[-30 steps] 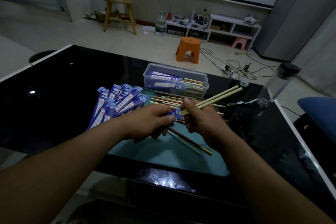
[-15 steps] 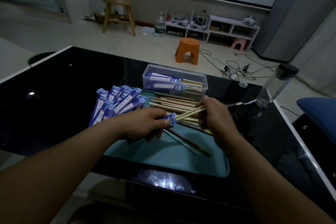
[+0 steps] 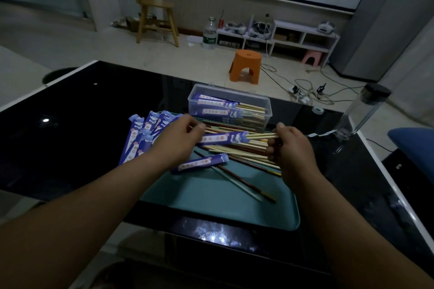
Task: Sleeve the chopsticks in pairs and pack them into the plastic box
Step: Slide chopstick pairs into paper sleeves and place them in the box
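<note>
A pale chopstick pair sits inside a purple paper sleeve (image 3: 223, 138), held level above the teal tray (image 3: 211, 204). My left hand (image 3: 178, 141) pinches the sleeve's left end. My right hand (image 3: 288, 145) grips the bare chopstick ends sticking out on the right. Loose chopsticks (image 3: 239, 150), pale and dark, lie in a heap on the tray under the pair. One empty sleeve (image 3: 199, 163) lies on the tray below my left hand. A fan of empty sleeves (image 3: 141, 134) lies at the tray's left. The clear plastic box (image 3: 229, 107) behind holds several sleeved pairs.
The tray rests on a black glass table (image 3: 82, 129) with a white edge. A clear bottle with a black cap (image 3: 362, 110) stands at the right. A tape roll (image 3: 318, 109) lies near the table's far edge. An orange stool (image 3: 245, 65) stands on the floor beyond.
The chopstick pair has slid deep into the sleeve, which is now stretched out between my hands. My right hand moved right to the bare ends. A second sleeve now lies on the tray.
</note>
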A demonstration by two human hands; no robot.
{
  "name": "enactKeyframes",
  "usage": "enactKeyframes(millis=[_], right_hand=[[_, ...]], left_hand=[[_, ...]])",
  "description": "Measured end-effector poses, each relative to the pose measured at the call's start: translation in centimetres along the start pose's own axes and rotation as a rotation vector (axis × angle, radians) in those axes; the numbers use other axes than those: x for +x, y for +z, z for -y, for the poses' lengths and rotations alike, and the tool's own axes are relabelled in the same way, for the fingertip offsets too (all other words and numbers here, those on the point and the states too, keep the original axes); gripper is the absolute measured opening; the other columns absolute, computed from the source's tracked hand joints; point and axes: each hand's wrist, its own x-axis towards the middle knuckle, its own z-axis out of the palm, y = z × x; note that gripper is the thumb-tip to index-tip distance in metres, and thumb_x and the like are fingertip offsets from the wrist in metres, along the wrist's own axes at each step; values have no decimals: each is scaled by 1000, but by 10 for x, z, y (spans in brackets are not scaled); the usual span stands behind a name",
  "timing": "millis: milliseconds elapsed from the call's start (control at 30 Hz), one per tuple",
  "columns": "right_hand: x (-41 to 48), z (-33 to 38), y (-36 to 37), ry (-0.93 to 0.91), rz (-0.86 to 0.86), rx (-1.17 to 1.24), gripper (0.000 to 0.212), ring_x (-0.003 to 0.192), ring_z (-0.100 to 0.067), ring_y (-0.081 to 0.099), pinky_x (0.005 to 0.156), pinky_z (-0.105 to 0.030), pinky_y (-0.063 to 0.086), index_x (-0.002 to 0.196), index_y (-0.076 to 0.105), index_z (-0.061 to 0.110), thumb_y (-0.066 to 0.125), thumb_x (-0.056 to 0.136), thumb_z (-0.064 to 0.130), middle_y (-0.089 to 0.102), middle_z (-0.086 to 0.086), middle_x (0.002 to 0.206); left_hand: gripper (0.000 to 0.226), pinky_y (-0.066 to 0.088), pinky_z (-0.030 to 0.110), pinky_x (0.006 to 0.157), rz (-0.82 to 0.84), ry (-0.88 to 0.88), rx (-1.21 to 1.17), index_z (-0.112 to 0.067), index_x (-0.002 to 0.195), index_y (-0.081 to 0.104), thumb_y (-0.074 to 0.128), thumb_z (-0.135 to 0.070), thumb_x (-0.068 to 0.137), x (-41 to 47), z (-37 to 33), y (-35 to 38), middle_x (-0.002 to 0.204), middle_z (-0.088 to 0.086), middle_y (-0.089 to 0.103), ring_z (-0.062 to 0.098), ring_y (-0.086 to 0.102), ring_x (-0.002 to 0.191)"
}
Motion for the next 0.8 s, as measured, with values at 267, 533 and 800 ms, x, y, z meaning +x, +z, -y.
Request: enactKeyframes(millis=[267, 533, 800], right_hand=[[7, -11, 1, 37, -5, 37, 24, 51, -14, 48, 49, -27, 36, 95, 56, 16, 44, 111, 29, 54, -4, 69], [9, -12, -3, 119, 25, 87, 22, 48, -13, 45, 47, -25, 33, 98, 57, 15, 44, 110, 26, 52, 0, 63], [17, -20, -7, 142, 22, 141, 16, 50, -13, 51, 47, -24, 40, 95, 56, 14, 48, 109, 17, 54, -2, 63]], left_hand=[[28, 38, 23, 46, 215, -214, -452, -13, 86, 56, 56, -33, 105, -5, -2, 1, 63, -1, 51, 12, 47, 52], [24, 34, 21, 43, 175, -190, -455, -10, 86, 57, 58, -26, 104, -1, 3, 4, 62, 2, 50, 13, 42, 51], [17, 49, 31, 66, 91, -166, -426, -19, 112, 61, 58, -32, 103, 12, 9, 0, 89, 1, 66, 15, 61, 75]])
